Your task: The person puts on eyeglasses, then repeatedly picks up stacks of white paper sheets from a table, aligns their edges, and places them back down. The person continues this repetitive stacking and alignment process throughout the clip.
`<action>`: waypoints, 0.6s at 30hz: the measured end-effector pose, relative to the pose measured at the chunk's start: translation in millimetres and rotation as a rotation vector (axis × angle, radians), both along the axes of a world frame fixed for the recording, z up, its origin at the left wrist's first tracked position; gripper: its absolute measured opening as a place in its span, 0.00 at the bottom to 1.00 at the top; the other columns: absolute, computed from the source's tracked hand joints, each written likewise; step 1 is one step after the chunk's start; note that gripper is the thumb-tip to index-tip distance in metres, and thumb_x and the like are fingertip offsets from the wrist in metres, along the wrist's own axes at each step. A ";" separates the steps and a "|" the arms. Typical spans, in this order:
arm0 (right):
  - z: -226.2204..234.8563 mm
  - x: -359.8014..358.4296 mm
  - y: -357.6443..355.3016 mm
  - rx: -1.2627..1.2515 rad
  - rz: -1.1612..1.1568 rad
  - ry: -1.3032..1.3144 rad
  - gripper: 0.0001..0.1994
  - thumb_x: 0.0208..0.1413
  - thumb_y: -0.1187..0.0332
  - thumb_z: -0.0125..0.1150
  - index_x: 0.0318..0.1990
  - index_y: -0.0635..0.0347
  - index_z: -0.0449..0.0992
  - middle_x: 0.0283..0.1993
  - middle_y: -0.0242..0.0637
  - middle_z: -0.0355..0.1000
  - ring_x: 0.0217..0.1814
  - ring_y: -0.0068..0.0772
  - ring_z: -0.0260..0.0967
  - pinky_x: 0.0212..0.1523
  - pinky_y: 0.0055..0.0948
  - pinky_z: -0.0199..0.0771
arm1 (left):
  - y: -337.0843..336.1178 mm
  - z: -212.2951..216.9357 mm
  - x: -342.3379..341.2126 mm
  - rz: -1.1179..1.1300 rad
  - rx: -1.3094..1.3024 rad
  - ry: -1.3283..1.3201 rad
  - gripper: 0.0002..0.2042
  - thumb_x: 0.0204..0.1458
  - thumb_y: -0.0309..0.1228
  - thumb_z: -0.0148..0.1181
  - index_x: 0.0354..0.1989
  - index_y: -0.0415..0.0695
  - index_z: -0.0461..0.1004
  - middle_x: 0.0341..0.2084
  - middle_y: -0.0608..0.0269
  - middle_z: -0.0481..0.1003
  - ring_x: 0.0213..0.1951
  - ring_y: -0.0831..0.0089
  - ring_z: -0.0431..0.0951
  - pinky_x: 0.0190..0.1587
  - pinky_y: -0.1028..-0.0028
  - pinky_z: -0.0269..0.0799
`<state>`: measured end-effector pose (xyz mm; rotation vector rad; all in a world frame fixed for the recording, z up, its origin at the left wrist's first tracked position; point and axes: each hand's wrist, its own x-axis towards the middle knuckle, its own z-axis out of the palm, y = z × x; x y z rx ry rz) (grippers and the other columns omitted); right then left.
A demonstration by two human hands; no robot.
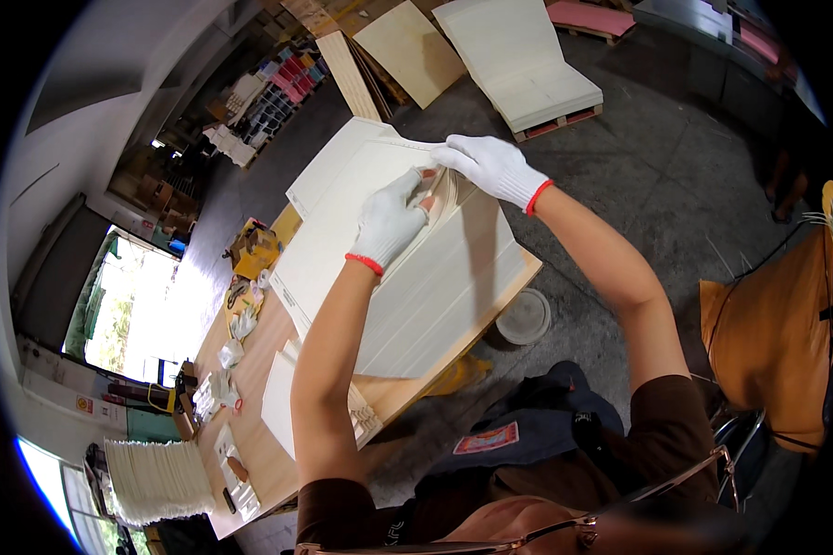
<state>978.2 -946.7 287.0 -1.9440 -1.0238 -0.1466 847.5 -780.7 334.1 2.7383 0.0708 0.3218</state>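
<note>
A tall stack of white paper or card sheets (435,287) sits on a wooden table. My left hand (391,220), in a white knit glove with a red cuff and bare fingertips, is closed on the edges of several top sheets. These sheets curl upward at the stack's corner. My right hand (493,166), gloved the same way, grips that bunch of sheets at its far end, close to my left hand. Its fingertips are partly hidden behind the paper. More white sheets (329,176) lie fanned beyond the left hand.
The wooden table (282,462) carries a smaller pile of white sheets (279,393), plastic bags and a yellow box (253,250). A round pale bucket (525,317) stands by the table's right edge. Pallets of white board (546,88) stand farther off. An orange-covered object (768,333) is at right.
</note>
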 end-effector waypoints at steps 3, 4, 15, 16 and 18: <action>4.7 -7.9 4.2 0.036 -0.031 0.270 0.30 0.65 0.38 0.41 0.42 0.57 0.75 0.39 0.48 0.75 0.46 0.53 0.73 0.50 0.42 0.69 | 2.8 -5.3 -5.5 -0.047 -0.160 -0.032 0.19 0.57 0.31 0.61 0.58 0.47 0.75 0.48 0.54 0.81 0.53 0.62 0.80 0.56 0.69 0.71; -1.3 -8.6 6.6 0.097 -0.041 0.248 0.30 0.65 0.38 0.40 0.43 0.57 0.76 0.39 0.48 0.75 0.46 0.53 0.73 0.50 0.43 0.69 | 3.4 -6.3 -5.5 -0.046 -0.231 -0.035 0.19 0.57 0.30 0.61 0.58 0.46 0.75 0.49 0.55 0.81 0.53 0.64 0.79 0.56 0.70 0.71; -16.9 -11.7 8.8 0.217 -0.072 0.167 0.28 0.68 0.42 0.35 0.42 0.58 0.75 0.38 0.50 0.74 0.44 0.57 0.71 0.46 0.47 0.69 | 2.0 -4.5 -3.5 -0.112 -0.268 -0.003 0.21 0.56 0.34 0.64 0.58 0.42 0.75 0.52 0.55 0.78 0.55 0.67 0.77 0.59 0.70 0.68; -18.4 -10.5 9.5 0.211 -0.072 0.173 0.28 0.68 0.42 0.35 0.42 0.58 0.75 0.38 0.50 0.74 0.44 0.57 0.71 0.45 0.47 0.69 | 1.5 -3.5 -4.4 -0.114 -0.265 0.000 0.21 0.57 0.34 0.63 0.58 0.42 0.75 0.52 0.55 0.78 0.55 0.66 0.76 0.59 0.70 0.68; -18.8 -10.7 10.6 0.201 -0.082 0.164 0.28 0.68 0.43 0.35 0.42 0.58 0.74 0.37 0.51 0.74 0.44 0.57 0.71 0.45 0.47 0.69 | -2.3 -4.7 -6.4 -0.114 -0.344 -0.089 0.19 0.58 0.34 0.61 0.58 0.44 0.75 0.51 0.54 0.78 0.54 0.65 0.77 0.58 0.70 0.69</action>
